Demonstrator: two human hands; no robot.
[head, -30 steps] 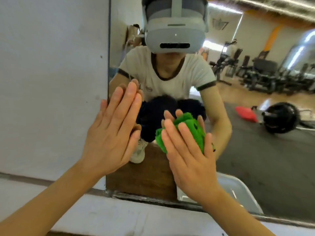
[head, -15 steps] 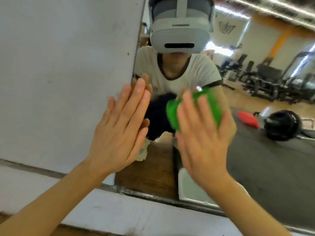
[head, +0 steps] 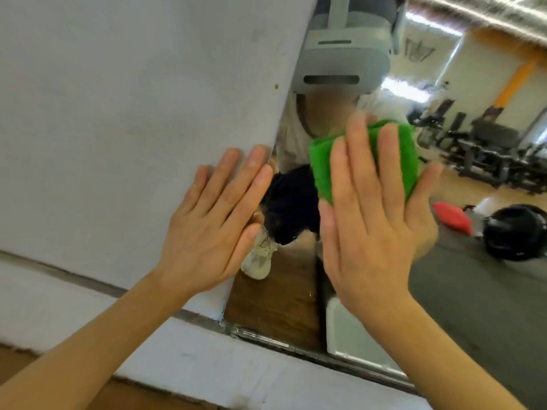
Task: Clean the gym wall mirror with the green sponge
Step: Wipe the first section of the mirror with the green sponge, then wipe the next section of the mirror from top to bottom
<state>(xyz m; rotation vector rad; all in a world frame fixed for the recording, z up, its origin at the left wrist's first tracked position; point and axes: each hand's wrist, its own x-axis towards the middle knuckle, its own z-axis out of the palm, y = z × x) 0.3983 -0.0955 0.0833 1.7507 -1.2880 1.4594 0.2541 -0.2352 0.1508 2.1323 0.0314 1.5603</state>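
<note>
A: Two hands in the head view, both flat. Right hand (head: pixel 373 220) has straight fingers spread over the green sponge (head: pixel 364 161), pressing it against the mirror (head: pixel 473 291); nothing is curled round it. The sponge sits near the mirror's left edge, about level with the reflected headset's chin.

B: And the left hand (head: pixel 213 229)?

A: Open, palm forward, fingers straight. It lies across the seam where the white wall (head: pixel 118 113) meets the glass; fingertips look to be on the wall side. Holds nothing.

B: Advice for the wipe?

A: My judgement: keep the palm pressure even so the whole sponge face stays in contact, and overlap the strokes. With flat fingers only, the sponge could slip out sideways, so a light thumb hook on its edge would help.

B: Risks?

A: The left hand's thumb side appears close to the glass; contact would leave prints. Better braced wholly on the wall. Streaks on the glass cannot be judged here, the picture is blurred.
</note>
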